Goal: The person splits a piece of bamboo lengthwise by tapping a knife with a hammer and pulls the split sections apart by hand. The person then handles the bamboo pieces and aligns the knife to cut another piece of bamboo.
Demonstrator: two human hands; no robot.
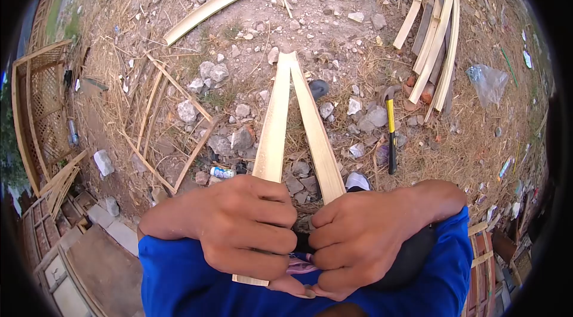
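Left hand (pixel 248 224) and right hand (pixel 361 239) each clench a flat, pale bamboo strip (pixel 273 138), far ends meeting; pulling evenly should help.

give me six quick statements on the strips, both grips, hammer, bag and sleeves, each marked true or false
1. The left grip is closed on the left strip. True.
2. The right grip holds the hammer. False: it is closed on the right strip; the hammer lies apart.
3. The two strips meet at their far ends. True.
4. The hammer's handle is all red. False: it is yellow and black.
5. The bag lies right of the hammer. True.
6. The sleeves are green. False: they are blue.
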